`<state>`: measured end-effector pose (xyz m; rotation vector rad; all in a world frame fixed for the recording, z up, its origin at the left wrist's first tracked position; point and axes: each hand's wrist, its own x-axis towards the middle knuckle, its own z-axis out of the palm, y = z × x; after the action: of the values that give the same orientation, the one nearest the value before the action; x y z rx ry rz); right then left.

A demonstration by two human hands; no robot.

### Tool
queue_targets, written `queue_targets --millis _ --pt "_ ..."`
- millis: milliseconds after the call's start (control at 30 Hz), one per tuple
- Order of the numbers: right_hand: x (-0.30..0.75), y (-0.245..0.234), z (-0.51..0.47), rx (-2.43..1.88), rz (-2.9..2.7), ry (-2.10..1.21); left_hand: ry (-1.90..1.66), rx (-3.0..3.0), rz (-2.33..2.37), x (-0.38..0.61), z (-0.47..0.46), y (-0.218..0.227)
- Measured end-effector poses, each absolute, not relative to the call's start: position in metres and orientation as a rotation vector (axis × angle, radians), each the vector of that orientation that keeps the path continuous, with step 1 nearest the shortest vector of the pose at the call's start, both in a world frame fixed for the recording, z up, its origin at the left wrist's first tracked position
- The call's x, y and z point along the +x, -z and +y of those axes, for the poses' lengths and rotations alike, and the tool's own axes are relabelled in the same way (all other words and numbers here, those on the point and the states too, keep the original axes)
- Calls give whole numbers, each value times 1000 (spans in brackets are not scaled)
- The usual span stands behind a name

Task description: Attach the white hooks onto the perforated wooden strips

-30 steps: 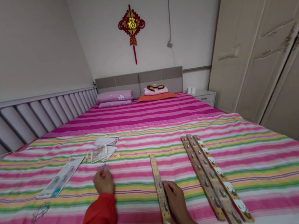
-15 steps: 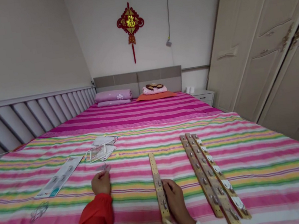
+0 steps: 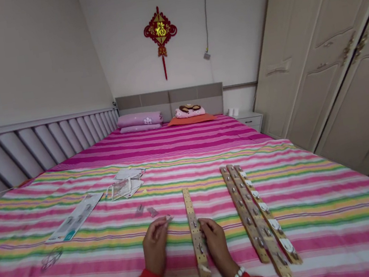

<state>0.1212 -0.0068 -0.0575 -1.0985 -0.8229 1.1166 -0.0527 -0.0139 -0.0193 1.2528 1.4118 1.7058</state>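
Note:
A long wooden strip (image 3: 194, 229) with holes and small metal hooks lies lengthwise on the striped bedspread (image 3: 317, 192) in front of me. My right hand (image 3: 216, 242) rests against its right side, fingers curled on it. My left hand (image 3: 156, 247) is just left of the strip, pinching a small clear piece (image 3: 168, 218) at its fingertips. Two more small clear pieces (image 3: 146, 210) lie on the bedspread a little beyond the left hand.
Three more wooden strips (image 3: 256, 215) with hooks and white pads lie side by side to the right. Opened packaging (image 3: 125, 184), a long card (image 3: 74, 217) and a clear wrapper (image 3: 52, 259) lie at left. Pillows (image 3: 140, 119), a headboard and a wardrobe (image 3: 333, 65) are beyond.
My left hand has moved right from the small clear pieces to beside the wooden strip, carrying one small piece. My right hand stayed on the strip.

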Motion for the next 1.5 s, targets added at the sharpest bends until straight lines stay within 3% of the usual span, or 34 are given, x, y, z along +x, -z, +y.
queue_targets --millis 433,633,833,1067,1500 --pt "129 21 -21 -886 -777 -1339 -1792 2152 1236 -23 -47 12" --pt "133 1 -23 -864 -722 -1416 -1581 2012 1091 -11 -48 -5" --pt "146 -5 -30 -757 -725 -1767 -1206 1728 830 -20 -43 -24" --pt "152 -7 -31 -705 -765 -1869 -1203 1523 880 -34 -27 -26" --pt "129 15 24 -889 -684 -1403 -1220 1005 1191 -11 24 -3"
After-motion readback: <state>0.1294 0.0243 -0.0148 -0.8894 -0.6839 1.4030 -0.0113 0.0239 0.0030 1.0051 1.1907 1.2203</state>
